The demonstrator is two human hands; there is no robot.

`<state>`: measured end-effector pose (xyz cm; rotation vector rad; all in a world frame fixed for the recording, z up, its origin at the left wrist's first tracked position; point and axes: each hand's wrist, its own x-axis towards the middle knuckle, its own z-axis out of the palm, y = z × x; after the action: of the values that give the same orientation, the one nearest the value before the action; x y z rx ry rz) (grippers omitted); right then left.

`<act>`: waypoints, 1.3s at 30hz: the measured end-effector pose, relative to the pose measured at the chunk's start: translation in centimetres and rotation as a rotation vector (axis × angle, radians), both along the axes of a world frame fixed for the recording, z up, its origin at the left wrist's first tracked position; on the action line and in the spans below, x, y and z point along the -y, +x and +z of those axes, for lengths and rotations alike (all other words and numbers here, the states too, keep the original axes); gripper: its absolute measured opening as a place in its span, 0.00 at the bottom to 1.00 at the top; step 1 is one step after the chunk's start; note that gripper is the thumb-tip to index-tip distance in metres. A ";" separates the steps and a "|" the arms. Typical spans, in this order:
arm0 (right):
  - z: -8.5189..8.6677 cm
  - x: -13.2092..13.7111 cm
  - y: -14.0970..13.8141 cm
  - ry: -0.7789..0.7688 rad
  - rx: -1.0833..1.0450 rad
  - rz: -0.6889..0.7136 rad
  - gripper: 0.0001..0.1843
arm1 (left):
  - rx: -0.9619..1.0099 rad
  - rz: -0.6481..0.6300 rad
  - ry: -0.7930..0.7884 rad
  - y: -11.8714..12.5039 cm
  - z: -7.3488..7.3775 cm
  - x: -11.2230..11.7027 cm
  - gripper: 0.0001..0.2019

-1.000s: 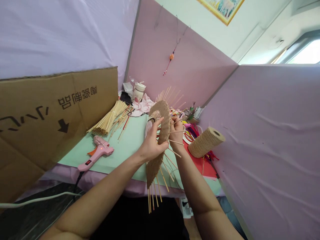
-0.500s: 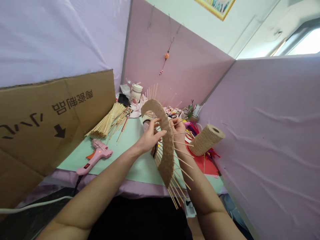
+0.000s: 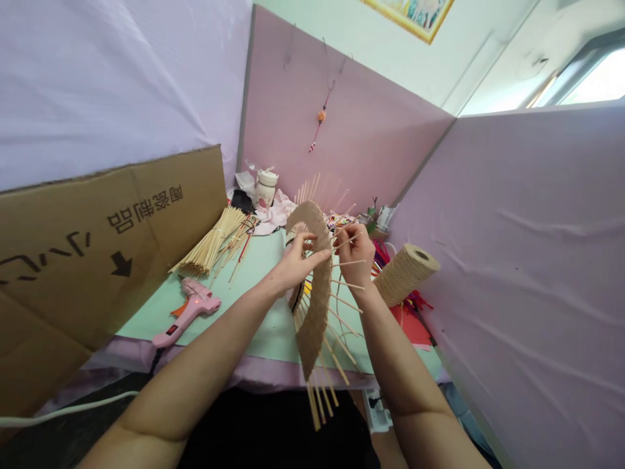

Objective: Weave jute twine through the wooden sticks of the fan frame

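Observation:
A curved cardboard piece [image 3: 319,293] stands on edge in front of me, with thin wooden sticks [image 3: 346,303] jutting out from its outer side. My left hand [image 3: 299,260] grips its inner edge, thumb on the cardboard face and fingers through the opening. On the other side, my right hand [image 3: 355,247] is closed in a pinch beside the upper sticks. A thin brown strand of twine [image 3: 340,312] hangs below it, and the fingertips appear to hold its upper part. Behind the cardboard, a dark-banded inner part is partly hidden.
A pink glue gun [image 3: 188,312] lies left on the pale green tabletop [image 3: 258,306], near a bundle of sticks [image 3: 209,244]. A twine spool [image 3: 407,273] leans at right over red sheets [image 3: 413,326]. A cardboard panel [image 3: 146,241] borders the left; a white bottle [image 3: 266,187] stands behind.
My right hand has drawn away from the cardboard to the right and turned. The cardboard's lower end has swung left, and a hanging strand of twine now shows.

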<state>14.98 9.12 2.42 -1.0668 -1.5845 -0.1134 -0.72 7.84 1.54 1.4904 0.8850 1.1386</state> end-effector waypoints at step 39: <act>7.0 6.1 3.0 -0.139 0.426 -0.001 0.08 | -0.318 0.115 0.134 0.4 1.0 0.9 0.19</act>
<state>18.02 3.06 9.42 -1.2062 -1.9973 -0.2473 -0.29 6.93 2.58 1.7827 1.1413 1.0771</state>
